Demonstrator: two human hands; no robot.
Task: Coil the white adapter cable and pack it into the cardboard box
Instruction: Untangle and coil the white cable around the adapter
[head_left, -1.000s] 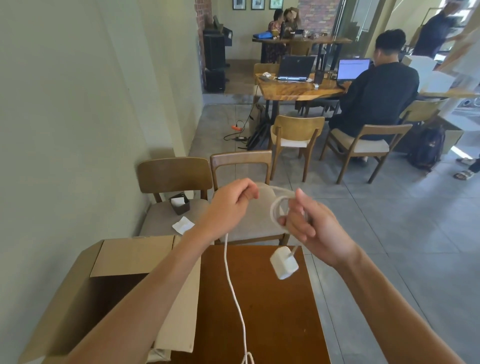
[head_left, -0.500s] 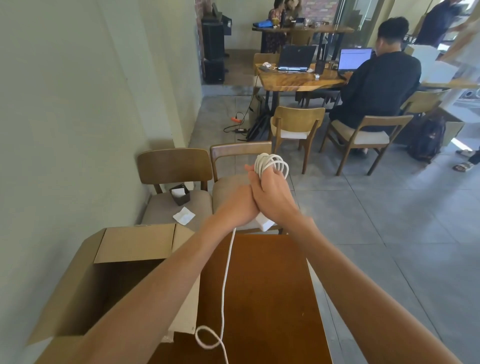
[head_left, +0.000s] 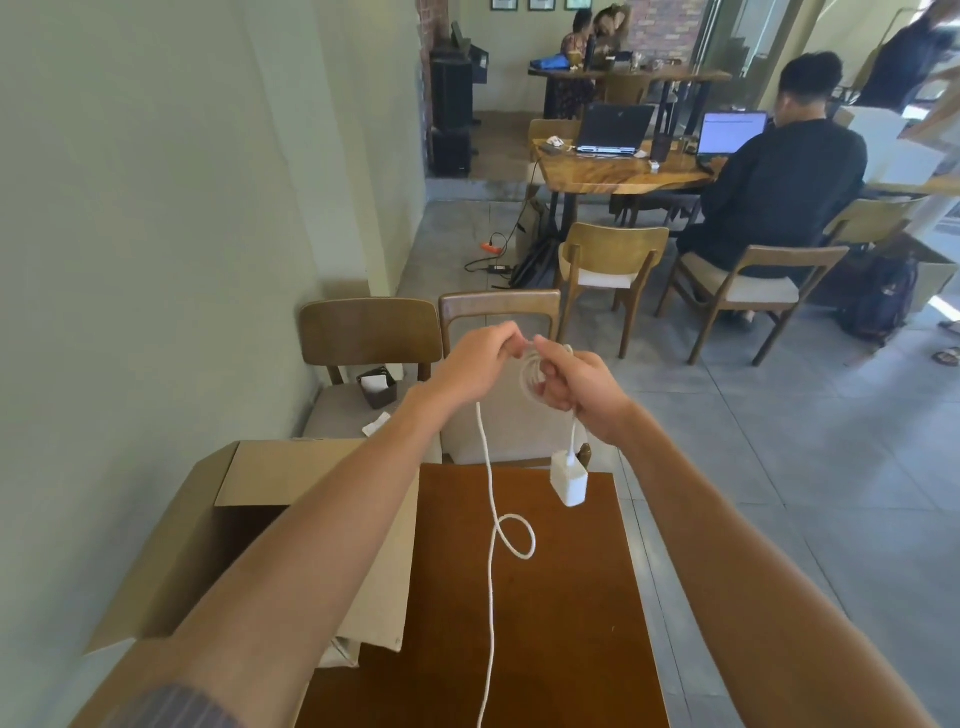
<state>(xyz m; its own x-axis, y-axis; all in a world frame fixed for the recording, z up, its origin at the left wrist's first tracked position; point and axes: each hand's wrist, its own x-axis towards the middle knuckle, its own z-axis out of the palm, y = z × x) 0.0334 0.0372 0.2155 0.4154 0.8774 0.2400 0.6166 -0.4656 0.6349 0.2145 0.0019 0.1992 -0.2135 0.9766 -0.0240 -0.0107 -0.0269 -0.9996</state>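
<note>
White cable (head_left: 488, 519), thin and round, hangs from the left hand (head_left: 480, 358), makes one small loop over the table (head_left: 571, 623) and runs down out of frame. Left hand is pinched closed on the cable near its top. Right hand (head_left: 576, 387) is clenched around a small round coil (head_left: 532, 376) of the same cable, several turns stacked. A short tail drops from that hand to a boxy white adapter (head_left: 570, 480) with rounded corners, dangling above the table's far edge. Table is smooth, dark brown wood. Cardboard box (head_left: 218, 519), plain matte tan, sits at the table's left, flaps open; no cable in it.
</note>
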